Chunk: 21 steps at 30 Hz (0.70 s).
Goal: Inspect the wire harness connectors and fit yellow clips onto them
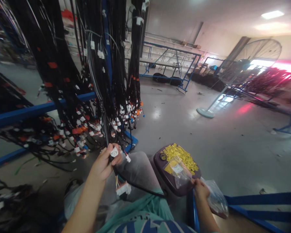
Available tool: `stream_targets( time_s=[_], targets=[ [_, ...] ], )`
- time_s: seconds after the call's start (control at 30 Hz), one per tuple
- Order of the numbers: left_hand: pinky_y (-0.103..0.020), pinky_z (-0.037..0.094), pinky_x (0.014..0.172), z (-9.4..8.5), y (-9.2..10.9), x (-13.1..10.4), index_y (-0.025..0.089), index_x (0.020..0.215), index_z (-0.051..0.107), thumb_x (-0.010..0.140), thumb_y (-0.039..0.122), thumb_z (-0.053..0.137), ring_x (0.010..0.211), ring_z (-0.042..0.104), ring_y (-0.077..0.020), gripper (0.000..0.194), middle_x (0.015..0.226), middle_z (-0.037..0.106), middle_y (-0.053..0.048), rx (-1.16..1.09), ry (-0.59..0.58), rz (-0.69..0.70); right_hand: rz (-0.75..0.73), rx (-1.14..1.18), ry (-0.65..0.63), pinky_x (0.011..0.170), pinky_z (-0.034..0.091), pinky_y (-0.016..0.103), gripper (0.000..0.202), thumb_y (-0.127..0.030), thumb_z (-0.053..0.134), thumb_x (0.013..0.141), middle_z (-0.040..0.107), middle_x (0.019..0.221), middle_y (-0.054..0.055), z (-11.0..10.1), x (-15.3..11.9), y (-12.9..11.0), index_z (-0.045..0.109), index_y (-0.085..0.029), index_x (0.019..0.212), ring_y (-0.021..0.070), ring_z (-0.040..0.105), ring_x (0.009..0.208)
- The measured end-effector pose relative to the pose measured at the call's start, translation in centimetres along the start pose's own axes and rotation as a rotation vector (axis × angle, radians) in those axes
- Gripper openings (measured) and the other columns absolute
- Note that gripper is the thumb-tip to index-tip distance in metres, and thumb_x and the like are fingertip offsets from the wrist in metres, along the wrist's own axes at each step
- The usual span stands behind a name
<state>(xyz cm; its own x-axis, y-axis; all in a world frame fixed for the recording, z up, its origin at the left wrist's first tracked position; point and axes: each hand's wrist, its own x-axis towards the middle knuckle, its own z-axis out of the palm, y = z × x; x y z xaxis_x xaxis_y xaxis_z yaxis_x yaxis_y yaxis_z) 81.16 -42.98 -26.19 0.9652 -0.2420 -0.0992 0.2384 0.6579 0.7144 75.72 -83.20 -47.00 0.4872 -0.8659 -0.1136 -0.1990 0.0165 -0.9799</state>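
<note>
My left hand (106, 163) is closed around a black cable of a wire harness, with a white connector (114, 152) held between thumb and fingers, its open face towards me. Below it hangs a larger white connector (123, 189) with coloured wires; a small white plug (128, 158) dangles to the right. My right hand (200, 189) has its fingers drawn together at the near edge of a dark purple stool (163, 174). Many small yellow parts (181, 156) cover the stool's top, with a labelled clear bag (180, 173) over some. What those fingers hold cannot be made out.
Thick bundles of black harnesses (116, 58) hang at the left from a blue frame (80, 97). Another clear bag (217, 197) lies beside my right hand, near blue bars (262, 199). A standing fan (206, 112) and a blue rack (169, 48) are farther back.
</note>
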Motion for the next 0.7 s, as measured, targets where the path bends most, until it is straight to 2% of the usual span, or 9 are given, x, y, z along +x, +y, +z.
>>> stream_targets(
  time_s=[0.1,0.2,0.23,0.33,0.47,0.57,0.7],
  targets=[
    [-0.018,0.027,0.041,0.2,0.0,0.1,0.012,0.064,0.051,0.06,0.044,0.075,0.033,0.033,-0.0032,0.04,0.041,0.034,0.009,0.015,0.004,0.004,0.036,0.117,0.05,0.043,0.051,0.03,0.014,-0.033,0.051,0.052,0.045,0.042,-0.004,0.4,0.9,-3.1,0.041,-0.024,0.057,0.0177,0.056,0.043],
    [-0.017,0.029,0.041,0.7,-0.1,0.2,0.012,0.062,0.051,0.059,0.043,0.076,0.034,0.034,-0.0027,0.04,0.042,0.036,0.008,0.006,0.024,0.007,0.027,0.214,-0.075,0.053,0.054,0.025,0.019,-0.032,0.06,0.053,0.056,0.055,-0.003,2.5,-0.1,-7.7,0.05,-0.02,0.065,0.0124,0.058,0.051],
    [-0.017,0.029,0.041,1.0,-0.1,0.2,0.012,0.062,0.051,0.058,0.042,0.077,0.034,0.034,-0.0025,0.04,0.043,0.037,0.008,0.003,0.034,0.01,0.011,0.246,-0.147,0.056,0.054,0.024,0.023,-0.034,0.063,0.053,0.058,0.059,-0.002,3.4,-1.2,-9.5,0.053,-0.019,0.068,0.0112,0.059,0.054],
    [-0.016,0.029,0.04,1.8,-0.3,0.1,0.011,0.063,0.053,0.058,0.041,0.077,0.034,0.035,-0.002,0.039,0.044,0.04,0.007,-0.002,0.074,0.026,-0.075,0.384,-0.517,0.056,0.052,0.02,0.029,-0.034,0.069,0.058,0.061,0.065,-0.002,6.3,-6.5,-15.3,0.057,-0.016,0.076,0.0079,0.058,0.056],
    [-0.016,0.03,0.04,2.9,-0.3,-0.1,0.012,0.063,0.051,0.055,0.042,0.079,0.036,0.036,-0.0027,0.042,0.044,0.042,0.007,0.004,0.116,0.015,-0.266,0.333,-0.86,0.052,0.048,0.021,0.016,-0.031,0.061,0.071,0.059,0.058,-0.003,9.3,-14.9,-21.3,0.055,-0.017,0.074,0.0086,0.056,0.052],
    [-0.017,0.03,0.039,3.6,-0.3,-0.3,0.012,0.063,0.049,0.055,0.044,0.078,0.037,0.037,-0.0034,0.043,0.046,0.043,0.007,0.015,0.142,0.018,-0.464,0.271,-1.021,0.053,0.045,0.021,0.007,-0.026,0.056,0.075,0.058,0.061,-0.004,10.7,-19.3,-23.4,0.056,-0.019,0.073,0.0081,0.054,0.052],
    [-0.017,0.031,0.039,4.2,-0.4,-0.5,0.011,0.063,0.051,0.057,0.046,0.076,0.036,0.037,-0.003,0.043,0.045,0.043,0.006,0.061,0.174,0.068,-0.757,0.225,-1.071,0.063,0.044,0.022,0.01,-0.021,0.052,0.078,0.055,0.069,-0.002,12.0,-21.8,-24.1,0.057,-0.02,0.069,0.0095,0.053,0.064]
  ],
)
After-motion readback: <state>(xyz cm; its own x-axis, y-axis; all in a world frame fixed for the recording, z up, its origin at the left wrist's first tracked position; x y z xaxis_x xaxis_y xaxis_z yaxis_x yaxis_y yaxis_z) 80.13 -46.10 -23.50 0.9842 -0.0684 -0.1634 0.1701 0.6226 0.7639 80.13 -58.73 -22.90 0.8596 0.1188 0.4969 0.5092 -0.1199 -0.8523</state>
